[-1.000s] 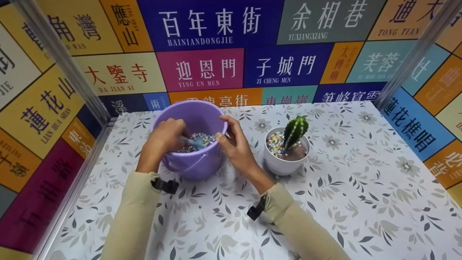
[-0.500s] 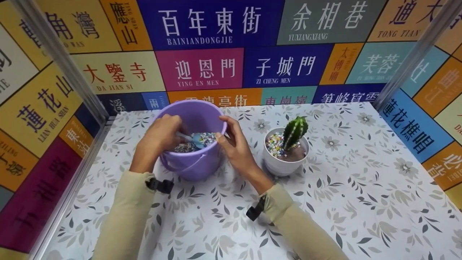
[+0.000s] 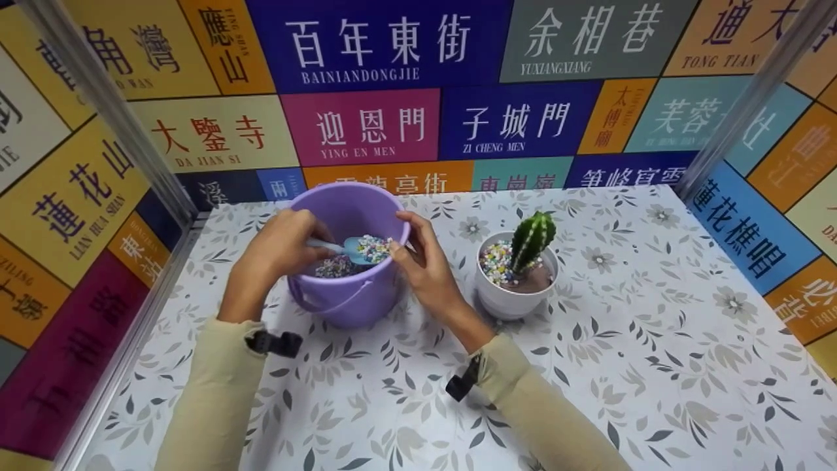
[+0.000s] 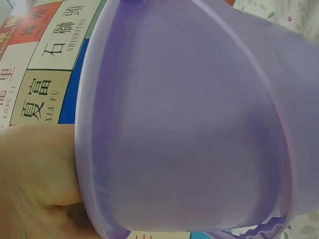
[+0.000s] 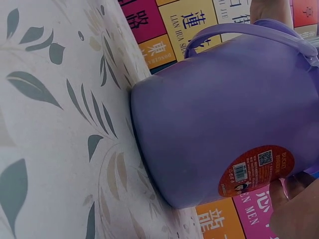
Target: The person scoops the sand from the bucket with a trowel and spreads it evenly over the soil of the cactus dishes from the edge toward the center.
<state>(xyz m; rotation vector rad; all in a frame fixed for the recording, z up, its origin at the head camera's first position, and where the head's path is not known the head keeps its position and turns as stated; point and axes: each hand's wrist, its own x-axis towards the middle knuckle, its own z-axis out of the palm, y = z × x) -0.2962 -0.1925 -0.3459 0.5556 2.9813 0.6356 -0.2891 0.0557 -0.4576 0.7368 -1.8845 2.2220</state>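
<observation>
My left hand [image 3: 278, 245] grips the handle of a light-blue scoop [image 3: 353, 251] over the mouth of a purple bucket [image 3: 356, 304]. Small coloured pebbles [image 3: 374, 247] are heaped on its blade, and greyer gravel [image 3: 337, 266] lies lower inside the bucket. My right hand [image 3: 428, 268] holds the bucket's right rim, thumb at the near side and fingers around the outside. In the left wrist view the bucket wall hides the scoop behind the left hand [image 4: 40, 174]. The right wrist view shows the bucket [image 5: 214, 119] standing on the tabletop, the right hand [image 5: 299, 214] at its rim.
Right of the bucket stands a white pot [image 3: 513, 302] with a green cactus [image 3: 533, 242], coloured pebbles and a patch of brown soil. A leaf-patterned cloth [image 3: 588, 379] covers the table. Printed panels [image 3: 366, 124] and metal posts [image 3: 124, 104] enclose the back and sides.
The left hand has moved left and the scoop has risen inside the bucket, now showing a load of pebbles on its blade. The right hand keeps its place on the rim.
</observation>
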